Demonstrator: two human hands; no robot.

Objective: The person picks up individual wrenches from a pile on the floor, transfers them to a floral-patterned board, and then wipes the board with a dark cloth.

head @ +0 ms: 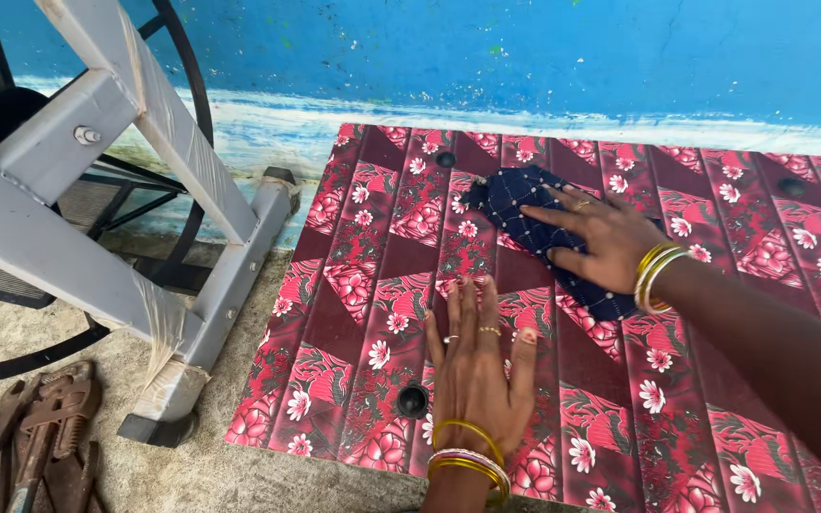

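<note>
A dark blue dotted cloth (pixel 513 204) lies on a red floral-patterned tabletop (pixel 353 285). My right hand (pixel 601 237) presses flat on the cloth, fingers spread and pointing left, gold bangles at the wrist. My left hand (pixel 477 366) rests palm down on the bare tabletop nearer to me, fingers together, with rings and bangles. It holds nothing.
A grey metal frame (pixel 97 190) with a black wheel stands at the left on the concrete floor. Rusty tools (pixel 30 427) lie at the bottom left. A blue painted wall (pixel 525 57) runs behind the table. A round hole (pixel 412 399) marks the tabletop near my left hand.
</note>
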